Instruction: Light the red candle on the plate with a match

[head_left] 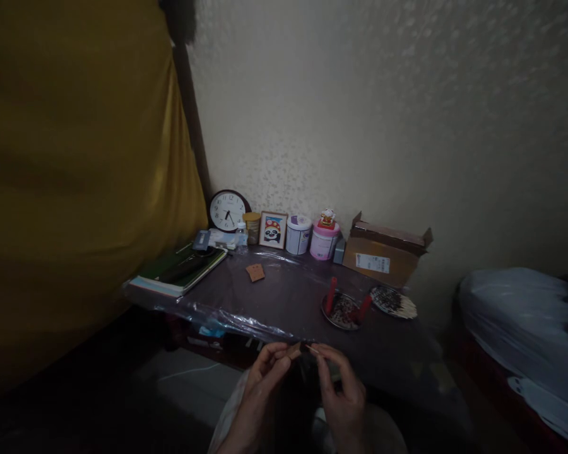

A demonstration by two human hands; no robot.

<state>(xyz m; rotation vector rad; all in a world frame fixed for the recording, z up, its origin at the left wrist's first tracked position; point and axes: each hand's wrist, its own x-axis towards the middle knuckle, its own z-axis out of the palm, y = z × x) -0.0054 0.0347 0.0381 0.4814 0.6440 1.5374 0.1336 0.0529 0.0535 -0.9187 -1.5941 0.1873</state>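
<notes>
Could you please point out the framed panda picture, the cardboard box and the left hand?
Framed panda picture (pixel 272 231): head view, on its printed image.
Cardboard box (pixel 383 250): head view, on its front wall.
Left hand (pixel 264 379): head view, on the hand's middle.

With the grip of our left hand (pixel 265 381) we are holding a small brownish piece (pixel 294 350), and our right hand (pixel 343 391) is pinching a thin stick (pixel 312 348) just beside it. On the desk (pixel 274 306), two red candles (pixel 331 297) are standing on a dark-spotted plate (pixel 344 327), one leaning more, while a cardboard box (pixel 383 252) is resting behind.
</notes>
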